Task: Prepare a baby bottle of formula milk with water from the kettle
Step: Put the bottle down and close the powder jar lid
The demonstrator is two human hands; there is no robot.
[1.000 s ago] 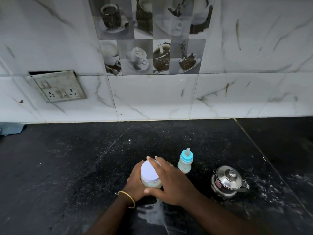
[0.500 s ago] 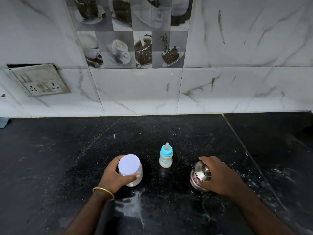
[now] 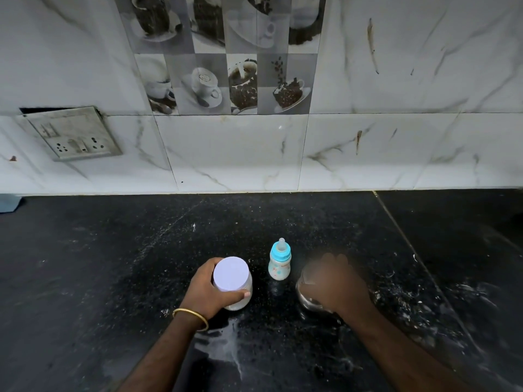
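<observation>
A small baby bottle [image 3: 279, 261] with a blue collar and clear teat stands upright on the black counter [image 3: 113, 264], holding white liquid. To its left my left hand [image 3: 209, 290] wraps around a clear jar [image 3: 233, 281] with a white lid. To the bottle's right my right hand [image 3: 334, 284], blurred by motion, covers a small steel kettle [image 3: 308, 302]; only the kettle's lower left side shows.
A pale spill [image 3: 223, 346] lies on the counter just in front of the jar. White powder streaks [image 3: 418, 304] mark the counter to the right. A switch and socket plate [image 3: 76, 134] hangs on the marble-tiled wall. A blue object [image 3: 8, 202] sits at the far left edge.
My right hand left the jar's lid, moved right and came down onto the kettle. My left hand stays on the jar. The bottle has not moved.
</observation>
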